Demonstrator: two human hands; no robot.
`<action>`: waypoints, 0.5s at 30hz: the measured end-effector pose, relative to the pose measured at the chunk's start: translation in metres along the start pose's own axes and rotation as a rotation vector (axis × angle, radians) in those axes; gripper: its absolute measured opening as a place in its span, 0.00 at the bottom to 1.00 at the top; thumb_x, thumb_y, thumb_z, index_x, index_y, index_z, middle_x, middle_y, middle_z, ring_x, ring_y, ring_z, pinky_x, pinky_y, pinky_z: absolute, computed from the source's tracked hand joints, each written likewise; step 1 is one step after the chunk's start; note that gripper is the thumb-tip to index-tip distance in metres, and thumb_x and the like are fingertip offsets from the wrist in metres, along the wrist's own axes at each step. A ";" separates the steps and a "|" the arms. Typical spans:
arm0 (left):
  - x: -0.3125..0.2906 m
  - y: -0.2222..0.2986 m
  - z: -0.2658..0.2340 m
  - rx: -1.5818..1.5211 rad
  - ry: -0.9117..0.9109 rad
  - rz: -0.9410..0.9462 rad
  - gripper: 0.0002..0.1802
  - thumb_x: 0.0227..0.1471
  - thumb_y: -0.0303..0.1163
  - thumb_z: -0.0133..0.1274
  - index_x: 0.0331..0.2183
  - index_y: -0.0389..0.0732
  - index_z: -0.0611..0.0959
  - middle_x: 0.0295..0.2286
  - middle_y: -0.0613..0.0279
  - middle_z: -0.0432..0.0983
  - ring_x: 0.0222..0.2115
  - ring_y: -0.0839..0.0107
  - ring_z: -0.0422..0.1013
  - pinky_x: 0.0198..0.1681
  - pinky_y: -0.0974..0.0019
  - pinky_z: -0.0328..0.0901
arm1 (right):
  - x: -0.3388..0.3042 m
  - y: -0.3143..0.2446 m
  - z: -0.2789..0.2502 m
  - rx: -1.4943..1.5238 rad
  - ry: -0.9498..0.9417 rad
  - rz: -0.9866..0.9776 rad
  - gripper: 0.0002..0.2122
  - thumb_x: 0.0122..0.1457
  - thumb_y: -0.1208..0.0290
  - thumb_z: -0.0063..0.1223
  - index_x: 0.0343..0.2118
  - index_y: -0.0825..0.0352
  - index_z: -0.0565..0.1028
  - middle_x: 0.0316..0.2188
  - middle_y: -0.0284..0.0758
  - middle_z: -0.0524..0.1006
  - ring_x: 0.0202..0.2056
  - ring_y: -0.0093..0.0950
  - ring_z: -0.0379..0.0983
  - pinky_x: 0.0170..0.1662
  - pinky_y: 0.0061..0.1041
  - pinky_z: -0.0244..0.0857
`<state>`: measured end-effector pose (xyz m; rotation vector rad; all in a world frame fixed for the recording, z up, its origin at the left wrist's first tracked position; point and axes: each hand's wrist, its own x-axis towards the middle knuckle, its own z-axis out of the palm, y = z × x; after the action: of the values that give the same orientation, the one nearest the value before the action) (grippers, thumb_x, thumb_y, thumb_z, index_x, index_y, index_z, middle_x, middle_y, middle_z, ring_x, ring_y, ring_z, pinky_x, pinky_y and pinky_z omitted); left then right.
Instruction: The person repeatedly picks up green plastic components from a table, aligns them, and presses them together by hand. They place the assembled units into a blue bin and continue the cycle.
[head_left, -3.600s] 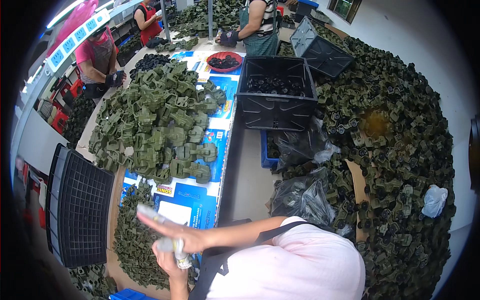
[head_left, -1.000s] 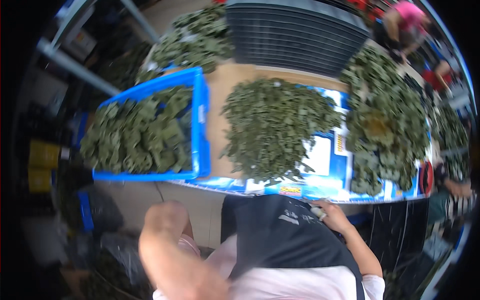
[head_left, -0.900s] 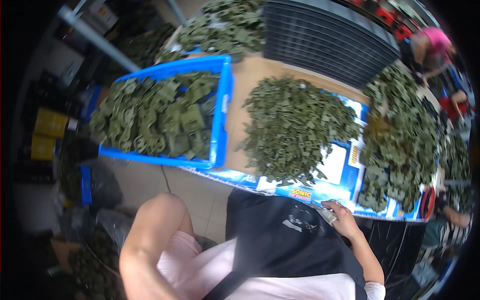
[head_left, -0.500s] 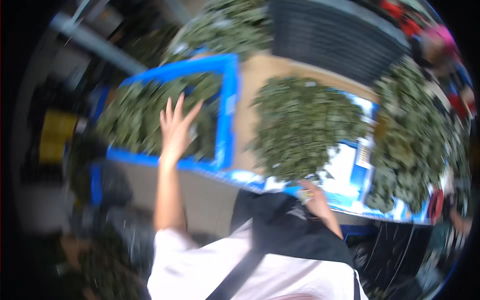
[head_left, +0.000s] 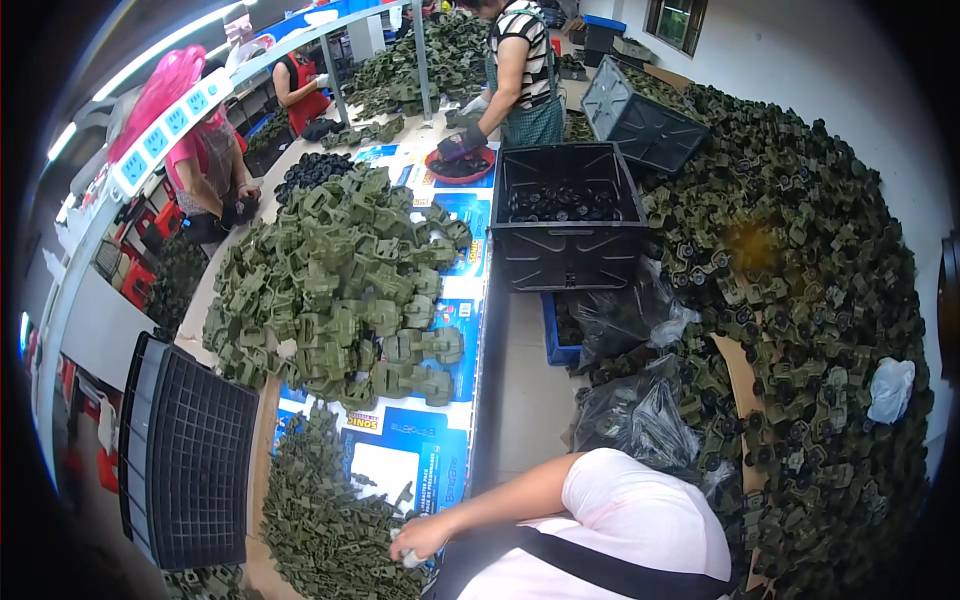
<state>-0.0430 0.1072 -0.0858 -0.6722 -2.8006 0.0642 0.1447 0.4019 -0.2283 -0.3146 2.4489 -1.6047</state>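
Observation:
My right hand (head_left: 420, 538) reaches in from the lower right, at the table-side edge of a heap of small dark-green plastic parts (head_left: 330, 510). Its fingers are curled together, with something pale at their tips that is too small to make out. Under the heap lie blue-and-white printed cardboard sheets (head_left: 385, 465); a few loose green parts are scattered on them near my hand. Beyond that heap rises a larger pile of green plastic toy vehicle bodies (head_left: 310, 280). My left hand is out of the picture.
A black grid-patterned crate (head_left: 190, 450) stands left. Across the aisle, a black crate (head_left: 570, 255) holds black round parts, beside plastic bags (head_left: 640, 415) and a huge mound of green toys (head_left: 800, 300). A gloved co-worker (head_left: 520, 70) handles a red basin (head_left: 460, 170); others work left.
The view has swung right, along the table and towards the mound. My left hand, spread over a blue crate of green parts before, has left the picture. My right hand stays by the small-parts heap.

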 end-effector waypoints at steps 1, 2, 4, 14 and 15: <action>0.003 0.012 -0.009 -0.096 0.039 -0.023 0.29 0.44 0.28 0.46 0.52 0.41 0.66 0.53 0.52 0.57 0.56 0.57 0.52 0.58 0.51 0.45 | 0.005 -0.020 -0.006 0.066 -0.024 -0.033 0.22 0.48 0.64 0.52 0.48 0.63 0.66 0.35 0.43 0.74 0.40 0.38 0.70 0.41 0.35 0.63; 0.005 0.026 -0.018 -0.203 0.080 -0.039 0.29 0.44 0.28 0.46 0.52 0.41 0.66 0.53 0.52 0.57 0.55 0.57 0.52 0.58 0.51 0.45 | 0.016 -0.033 -0.002 0.156 -0.016 -0.086 0.26 0.51 0.63 0.50 0.53 0.63 0.60 0.37 0.43 0.73 0.40 0.38 0.70 0.40 0.34 0.62; 0.018 0.068 -0.028 -0.442 0.132 -0.018 0.29 0.44 0.28 0.47 0.52 0.41 0.66 0.53 0.51 0.57 0.55 0.57 0.52 0.58 0.51 0.46 | 0.026 -0.071 -0.010 0.432 -0.060 -0.060 0.41 0.50 0.67 0.52 0.61 0.56 0.36 0.42 0.44 0.71 0.42 0.34 0.68 0.41 0.30 0.60; -0.041 0.192 0.022 -1.049 0.109 -0.005 0.29 0.46 0.27 0.49 0.53 0.41 0.65 0.54 0.48 0.55 0.55 0.56 0.52 0.57 0.51 0.47 | 0.010 -0.074 -0.045 0.198 0.432 -0.370 0.49 0.40 0.83 0.48 0.61 0.52 0.29 0.58 0.49 0.52 0.55 0.45 0.56 0.53 0.36 0.56; -0.047 0.194 0.034 -1.050 0.119 -0.010 0.29 0.47 0.26 0.49 0.53 0.41 0.65 0.54 0.48 0.55 0.55 0.56 0.52 0.57 0.51 0.47 | 0.006 -0.072 -0.049 0.170 0.416 -0.399 0.49 0.40 0.83 0.47 0.61 0.52 0.29 0.58 0.48 0.52 0.55 0.45 0.55 0.53 0.36 0.56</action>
<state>0.0735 0.2597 -0.1501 -0.7961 -2.5473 -1.4531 0.1302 0.4149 -0.1430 -0.5138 2.6377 -2.2266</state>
